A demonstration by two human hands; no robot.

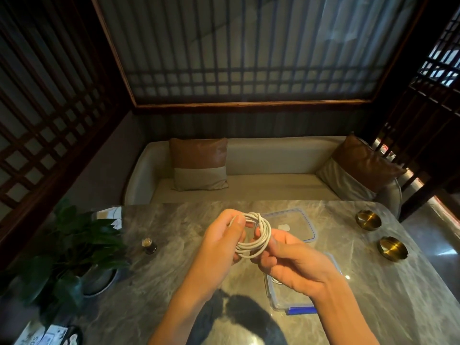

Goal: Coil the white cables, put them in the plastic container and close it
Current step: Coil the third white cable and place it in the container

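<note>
A white cable (258, 239) is wound into a round coil of several loops, held in the air above the marble table (161, 277). My left hand (221, 241) pinches the coil's left side with thumb on top. My right hand (288, 262) grips its lower right side from below. Under my right hand sits the clear plastic container (281, 297) with a blue clip at its near edge; a bit of white shows inside it. Its clear lid (296, 224) with a blue rim lies flat farther back, behind the coil.
A potted plant (74, 250) stands at the table's left. A small dark bottle (149, 246) is left of my hands. Two brass ashtrays (368, 219) (393, 248) sit at the right. Papers (49, 336) lie at the near left corner. A sofa with cushions is beyond the table.
</note>
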